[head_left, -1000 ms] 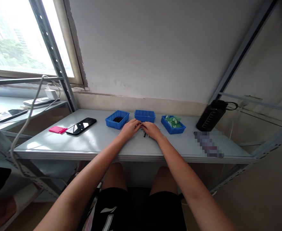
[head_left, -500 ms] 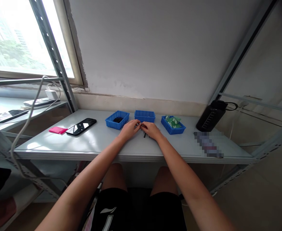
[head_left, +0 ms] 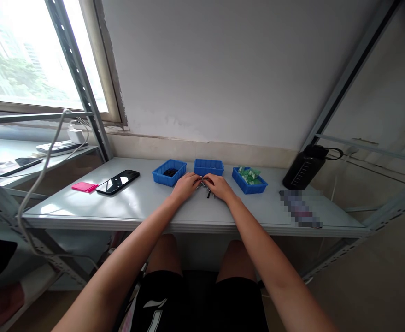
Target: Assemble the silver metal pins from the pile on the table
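Observation:
My left hand [head_left: 187, 185] and my right hand [head_left: 218, 186] meet at the middle of the table, fingertips almost touching. Both are closed in a pinch around something small at their tips, too small to name. Small metallic pieces [head_left: 204, 183] and a short black piece [head_left: 208, 194] lie on the tabletop between and under the hands. Just beyond the fingers stands a blue bin [head_left: 208, 162] with little visible inside. To the left is a blue bin [head_left: 159, 177] of small black parts [head_left: 170, 172]; to the right, a blue bin [head_left: 254, 188] holds green packets [head_left: 249, 175].
A black phone [head_left: 118, 182] and a pink flat item [head_left: 84, 186] lie on the left of the table [head_left: 129, 207]. At the right stand a black bottle [head_left: 303, 168] and a pixelated flat item [head_left: 301, 208]. Metal shelf posts [head_left: 81, 78] frame the sides; a white cable [head_left: 43, 166] hangs left.
The view has shifted very slightly. My hands stay at the same place, with only small finger movements between them.

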`<state>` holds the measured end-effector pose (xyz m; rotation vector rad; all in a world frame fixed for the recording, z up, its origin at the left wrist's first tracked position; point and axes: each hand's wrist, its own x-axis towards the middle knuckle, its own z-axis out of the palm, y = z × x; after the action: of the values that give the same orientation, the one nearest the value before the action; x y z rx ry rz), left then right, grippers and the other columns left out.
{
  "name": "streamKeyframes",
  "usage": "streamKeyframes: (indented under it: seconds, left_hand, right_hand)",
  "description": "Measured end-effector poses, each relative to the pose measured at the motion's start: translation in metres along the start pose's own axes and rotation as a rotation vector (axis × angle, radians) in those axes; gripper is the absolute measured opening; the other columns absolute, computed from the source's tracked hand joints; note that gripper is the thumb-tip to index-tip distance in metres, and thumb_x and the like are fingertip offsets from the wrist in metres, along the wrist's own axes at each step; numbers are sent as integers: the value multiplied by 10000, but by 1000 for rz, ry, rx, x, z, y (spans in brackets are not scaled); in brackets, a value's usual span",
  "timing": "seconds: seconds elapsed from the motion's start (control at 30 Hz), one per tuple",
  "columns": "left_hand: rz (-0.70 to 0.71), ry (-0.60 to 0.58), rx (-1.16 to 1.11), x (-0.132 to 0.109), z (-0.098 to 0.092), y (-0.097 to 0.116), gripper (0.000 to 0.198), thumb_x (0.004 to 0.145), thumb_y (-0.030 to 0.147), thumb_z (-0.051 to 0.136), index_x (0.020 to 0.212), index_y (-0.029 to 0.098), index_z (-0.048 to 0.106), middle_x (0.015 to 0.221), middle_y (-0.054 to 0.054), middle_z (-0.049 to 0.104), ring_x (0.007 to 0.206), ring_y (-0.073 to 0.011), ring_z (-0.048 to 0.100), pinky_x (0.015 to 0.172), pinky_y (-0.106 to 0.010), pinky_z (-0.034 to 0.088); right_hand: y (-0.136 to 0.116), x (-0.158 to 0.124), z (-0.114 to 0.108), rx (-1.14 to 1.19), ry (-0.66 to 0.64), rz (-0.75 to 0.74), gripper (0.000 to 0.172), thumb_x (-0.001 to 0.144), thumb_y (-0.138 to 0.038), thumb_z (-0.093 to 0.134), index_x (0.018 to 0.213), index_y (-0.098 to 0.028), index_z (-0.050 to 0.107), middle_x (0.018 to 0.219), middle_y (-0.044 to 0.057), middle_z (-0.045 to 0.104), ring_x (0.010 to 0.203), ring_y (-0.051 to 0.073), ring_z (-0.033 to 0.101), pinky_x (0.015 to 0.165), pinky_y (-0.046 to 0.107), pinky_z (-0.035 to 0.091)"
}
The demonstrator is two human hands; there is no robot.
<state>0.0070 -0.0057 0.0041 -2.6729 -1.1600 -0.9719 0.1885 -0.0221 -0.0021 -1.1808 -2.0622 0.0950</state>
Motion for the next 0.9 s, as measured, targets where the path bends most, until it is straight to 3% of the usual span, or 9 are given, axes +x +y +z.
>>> streamKeyframes:
  seconds: [0.37, 0.9]
  left_hand:
    - [-80, 65, 38, -1, -1, 0, 248, 938, 319, 411, 959, 196, 625, 917, -58, 620, 906, -213, 564, 747, -291, 434]
    - [-41, 76, 26, -1, -1, 1, 243, 943, 310, 404, 951, 204, 622, 901, -49, 606, 887, -198, 562, 710, -270, 420]
  right_hand:
    - [5, -1, -3, -35, 29, 62, 236, 922, -299, 401, 989, -225, 615, 918, 40, 678, 867, 192, 606, 735, 265, 409]
    - [5, -1, 0, -57, -15, 46, 216, 928, -273, 413, 958, -236, 624, 924, 38, 684, 898, 191, 619, 754, 258, 411]
